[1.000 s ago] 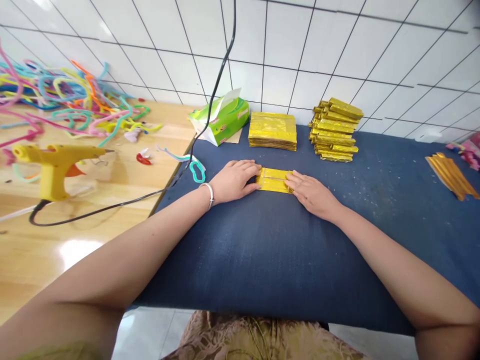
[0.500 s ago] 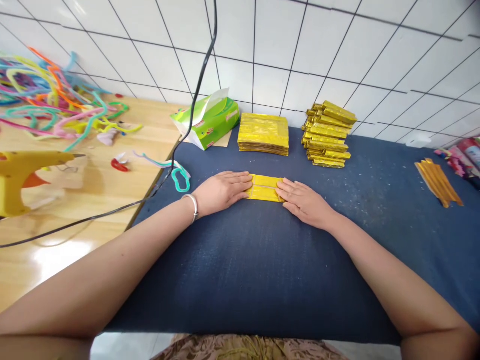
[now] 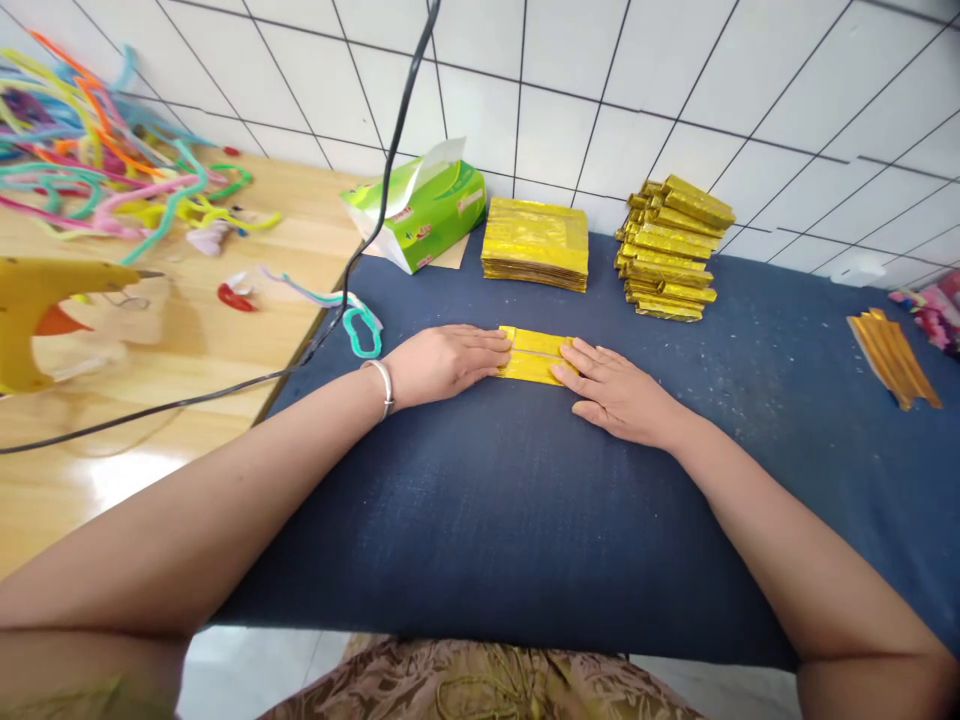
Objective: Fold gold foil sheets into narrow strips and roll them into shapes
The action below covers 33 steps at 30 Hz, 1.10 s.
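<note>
A folded piece of gold foil paper (image 3: 534, 353) lies on the dark blue cloth (image 3: 525, 500). My left hand (image 3: 442, 362) lies flat with stretched fingers pressing on the paper's left end. My right hand (image 3: 611, 390) lies flat too, its fingertips on the paper's right end. Behind them a flat stack of gold foil sheets (image 3: 535, 243) sits by the wall. To its right stands a pile of folded gold pieces (image 3: 671, 250).
A green tissue pack (image 3: 416, 210) lies left of the sheet stack. A black cable (image 3: 360, 250) hangs down and crosses the wooden table (image 3: 187, 340). A yellow glue gun (image 3: 45, 315) and coloured pipe cleaners (image 3: 105, 150) sit at left. More gold strips (image 3: 892, 355) lie at right.
Both hands stay pressed on the folded gold paper; my right fingertips have slid slightly further left over it. The camera view shifted a little.
</note>
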Each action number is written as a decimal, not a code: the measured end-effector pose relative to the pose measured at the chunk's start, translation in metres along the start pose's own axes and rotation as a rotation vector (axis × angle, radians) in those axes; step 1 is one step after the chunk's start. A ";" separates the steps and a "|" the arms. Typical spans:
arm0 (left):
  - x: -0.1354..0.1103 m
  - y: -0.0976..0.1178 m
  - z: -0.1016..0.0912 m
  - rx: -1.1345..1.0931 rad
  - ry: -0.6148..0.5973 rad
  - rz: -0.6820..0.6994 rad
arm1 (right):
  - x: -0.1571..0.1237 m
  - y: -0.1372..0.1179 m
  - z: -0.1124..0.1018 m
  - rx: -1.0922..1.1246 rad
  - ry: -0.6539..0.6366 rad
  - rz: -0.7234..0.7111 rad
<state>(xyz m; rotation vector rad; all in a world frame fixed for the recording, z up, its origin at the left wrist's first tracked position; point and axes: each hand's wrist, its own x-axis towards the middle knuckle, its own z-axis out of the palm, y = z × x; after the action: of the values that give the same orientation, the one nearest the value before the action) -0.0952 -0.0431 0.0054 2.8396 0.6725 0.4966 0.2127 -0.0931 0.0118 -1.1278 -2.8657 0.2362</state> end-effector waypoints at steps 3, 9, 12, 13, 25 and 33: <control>-0.002 -0.001 -0.004 -0.013 -0.067 0.034 | -0.001 0.001 0.000 -0.008 -0.005 -0.018; -0.003 0.008 -0.006 0.003 -0.126 0.067 | -0.005 0.001 -0.005 -0.022 -0.011 -0.052; -0.002 0.014 -0.006 0.059 -0.146 0.066 | -0.007 -0.002 -0.007 -0.047 -0.013 -0.077; -0.001 0.015 -0.006 0.075 -0.153 0.067 | -0.007 -0.004 -0.008 -0.065 -0.015 -0.079; -0.003 0.011 -0.004 0.166 -0.107 0.148 | -0.008 0.000 -0.005 -0.102 0.003 -0.081; -0.001 0.009 0.002 0.184 -0.026 0.094 | -0.005 0.006 0.000 -0.022 0.075 -0.081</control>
<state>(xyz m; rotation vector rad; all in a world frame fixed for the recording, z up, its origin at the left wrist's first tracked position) -0.0919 -0.0520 0.0053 3.0561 0.6118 0.4311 0.2202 -0.0927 0.0107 -0.9996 -2.8463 0.1548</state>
